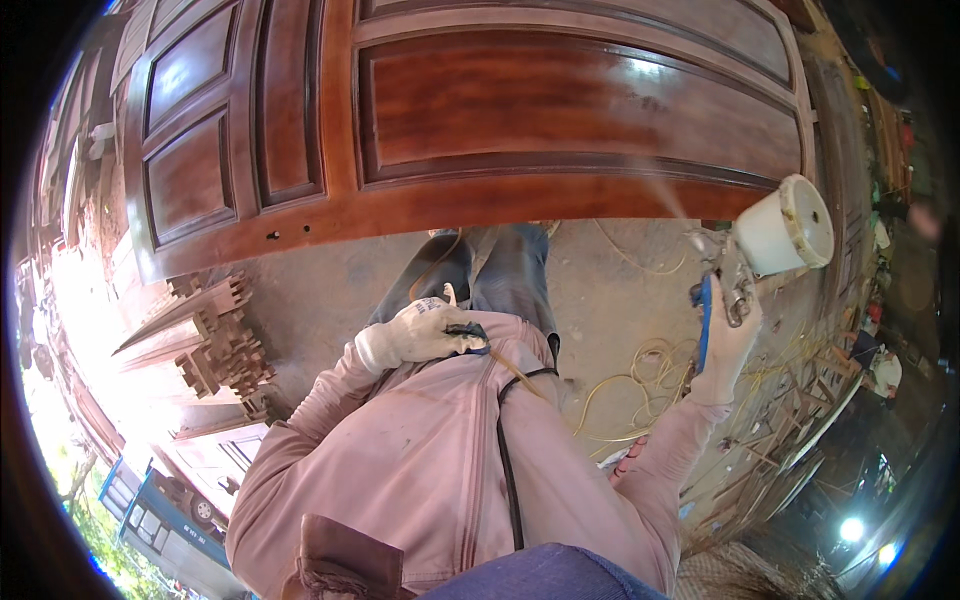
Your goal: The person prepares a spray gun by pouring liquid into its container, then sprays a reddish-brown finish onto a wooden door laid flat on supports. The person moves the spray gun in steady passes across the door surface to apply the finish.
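Note:
My right hand (725, 335), in a pale glove with a blue palm, is closed round the handle of a spray gun (738, 285). A white paint cup (785, 235) is fixed to the gun and tilts to the right. From the nozzle a faint spray (662, 190) fans toward a brown panelled wooden door (480, 110) lying in front of me. Its varnish looks wet and shiny in places, duller at the right. At my waist my gloved left hand (425, 332) is closed round a thin yellowish hose (515, 372), which runs across my pink jacket.
Loops of yellow hose (640, 385) lie on the concrete floor (610, 320) at my right. Stacked wood pieces (215, 340) stand at the left, with a blue truck (170, 520) beyond. Wooden frames (790, 410) and a bright lamp (852, 529) are at the right.

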Motion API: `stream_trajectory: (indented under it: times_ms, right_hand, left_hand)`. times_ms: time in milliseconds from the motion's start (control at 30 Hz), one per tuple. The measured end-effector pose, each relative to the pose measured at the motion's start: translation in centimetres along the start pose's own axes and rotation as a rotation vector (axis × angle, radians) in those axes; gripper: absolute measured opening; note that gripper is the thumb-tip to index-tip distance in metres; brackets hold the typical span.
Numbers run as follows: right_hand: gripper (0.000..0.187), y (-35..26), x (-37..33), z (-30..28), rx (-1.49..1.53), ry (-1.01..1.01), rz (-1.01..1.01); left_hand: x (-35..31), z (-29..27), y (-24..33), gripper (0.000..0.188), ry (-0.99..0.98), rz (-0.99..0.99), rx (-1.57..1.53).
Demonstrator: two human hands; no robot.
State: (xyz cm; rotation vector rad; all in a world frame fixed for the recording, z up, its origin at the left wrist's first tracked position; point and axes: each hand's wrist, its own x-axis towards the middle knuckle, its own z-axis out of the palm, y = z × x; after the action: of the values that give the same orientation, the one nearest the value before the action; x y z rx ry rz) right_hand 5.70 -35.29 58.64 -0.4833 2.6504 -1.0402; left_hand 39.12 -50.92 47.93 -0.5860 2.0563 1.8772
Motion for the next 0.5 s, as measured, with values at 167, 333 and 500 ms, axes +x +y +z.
stream_trajectory:
  times_ms: [167, 333, 500]
  right_hand:
    - [0.038, -4.0, -2.8, 2.5, 0.222, -0.459, 0.051]
    - [0.042, -6.4, -2.6, 6.6, 0.364, -0.75, -0.049]
    - [0.04, -3.4, -0.7, 5.7, 0.402, -0.657, -0.062]
  left_hand:
    - [0.0, 0.1, -0.9, 0.025, 0.024, 0.061, 0.049]
    - [0.0, 0.5, -1.9, 0.027, -0.04, 0.009, 0.003]
    - [1.3, 1.0, 0.0, 0.028, -0.036, -0.005, 0.004]
